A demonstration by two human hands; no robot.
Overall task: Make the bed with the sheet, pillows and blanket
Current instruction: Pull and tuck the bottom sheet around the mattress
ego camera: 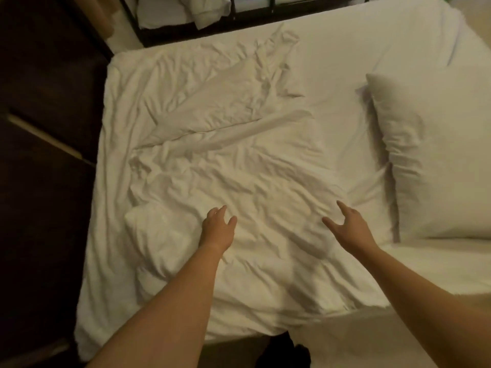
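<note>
Two bare hands, left hand [216,229] and right hand [350,225], reach out with fingers spread, holding nothing, above one crumpled white blanket [212,160] covering the bed's left part. One plump white pillow [435,160] lies on the smooth white sheet [345,75] at right.

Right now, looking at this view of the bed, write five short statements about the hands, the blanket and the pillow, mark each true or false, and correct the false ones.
1. Both hands are open above the blanket. True: the left hand and the right hand hold nothing, fingers spread over the blanket.
2. The blanket lies smooth and flat. False: it is heavily creased and bunched.
3. A pillow lies to the right of the blanket. True.
4. The right hand grips the pillow. False: it is clear of the pillow.
5. The blanket covers the pillow. False: the pillow lies uncovered.
</note>
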